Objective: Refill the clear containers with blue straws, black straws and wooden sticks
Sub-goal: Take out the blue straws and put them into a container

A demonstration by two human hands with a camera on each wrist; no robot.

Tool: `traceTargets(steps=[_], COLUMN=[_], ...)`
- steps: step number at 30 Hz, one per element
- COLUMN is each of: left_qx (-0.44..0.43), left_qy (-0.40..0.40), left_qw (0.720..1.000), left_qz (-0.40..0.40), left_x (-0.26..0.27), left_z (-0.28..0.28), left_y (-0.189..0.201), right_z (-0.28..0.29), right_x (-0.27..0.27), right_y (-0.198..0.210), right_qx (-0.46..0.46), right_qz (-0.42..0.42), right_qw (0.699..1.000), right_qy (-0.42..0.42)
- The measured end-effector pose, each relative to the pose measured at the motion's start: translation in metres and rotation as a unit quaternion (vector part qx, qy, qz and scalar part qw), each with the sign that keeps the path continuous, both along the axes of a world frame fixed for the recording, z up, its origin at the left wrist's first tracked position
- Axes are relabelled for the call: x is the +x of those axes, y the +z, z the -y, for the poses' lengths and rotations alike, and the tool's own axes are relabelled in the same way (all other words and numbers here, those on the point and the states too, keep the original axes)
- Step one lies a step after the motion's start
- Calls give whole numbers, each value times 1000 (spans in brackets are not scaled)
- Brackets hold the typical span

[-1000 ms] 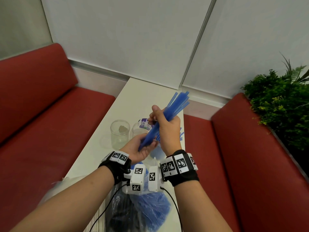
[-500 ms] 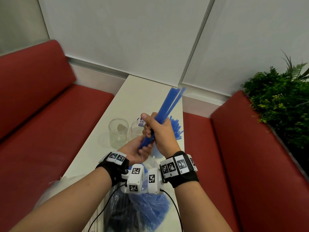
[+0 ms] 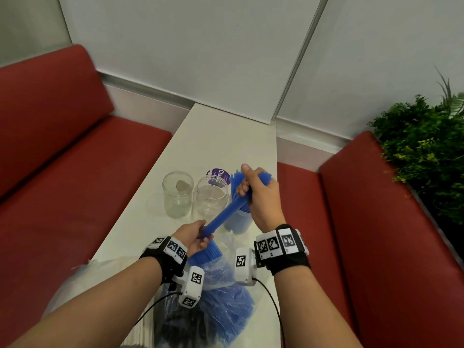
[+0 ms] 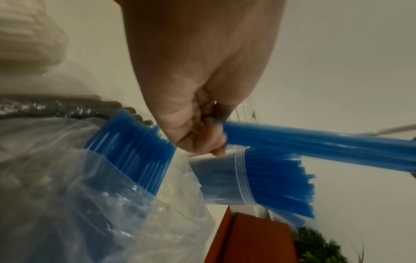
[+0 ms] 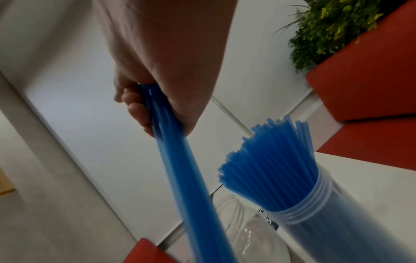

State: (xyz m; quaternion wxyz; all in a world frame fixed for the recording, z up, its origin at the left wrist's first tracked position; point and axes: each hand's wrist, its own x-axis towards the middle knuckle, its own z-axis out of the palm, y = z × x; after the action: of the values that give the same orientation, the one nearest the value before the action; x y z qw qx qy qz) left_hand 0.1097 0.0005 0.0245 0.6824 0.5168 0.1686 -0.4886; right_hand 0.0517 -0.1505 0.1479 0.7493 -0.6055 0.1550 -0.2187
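Nearest the person, at the table's front edge, lies a crumpled clear plastic bag [image 3: 221, 280] with blue straws [image 3: 208, 252] poking out of its open mouth. A dark bundle [image 3: 180, 325] sits beside it under more plastic; it is too blurred to say what it is.

Just above the bag, the left hand [image 3: 193, 237] curls its fingers around the lower end of a bunch of blue straws [image 3: 223, 217]. The bunch slants up and away to the right hand [image 3: 258, 194], which is clenched around its upper end, thumb pointing up. The straw tips stick out past that fist.

Right under the held bunch stands a clear jar [image 3: 238, 219] already packed with upright blue straws, their tops fanning out above the threaded rim. The right hand covers much of it from the head view; the right wrist view shows the jar [image 5: 337, 222] plainly. To its left is a second clear jar [image 3: 209, 199], holding no straws, and left of that a third jar [image 3: 177, 194] with a small greyish lump inside that I cannot identify. Behind the middle jar lies a purple round label or lid [image 3: 217, 175], partly hidden, its lettering cut off.

All of this rests on a white table [image 3: 221, 136] between red benches [image 3: 75, 172], with a green plant [image 3: 421, 151] at the far right.
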Motion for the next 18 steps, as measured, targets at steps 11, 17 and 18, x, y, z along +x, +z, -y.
traceTargets(steps=[11,17,18], left_qx=[220,295,304], left_qy=[-432,-614,-626], left_qw=[675,446,409], left_qz=[555,580,590], left_x=[1,-10,-11], left_z=[21,33,31], left_y=[-11,-21,-23], right_z=[62,64,65], right_x=[39,47,49], right_y=[18,9,10], right_qx=[-162,-167,-171], right_qz=[-28,-19,-18], right_qw=[982,981,981], right_qy=[-89,-93,-95])
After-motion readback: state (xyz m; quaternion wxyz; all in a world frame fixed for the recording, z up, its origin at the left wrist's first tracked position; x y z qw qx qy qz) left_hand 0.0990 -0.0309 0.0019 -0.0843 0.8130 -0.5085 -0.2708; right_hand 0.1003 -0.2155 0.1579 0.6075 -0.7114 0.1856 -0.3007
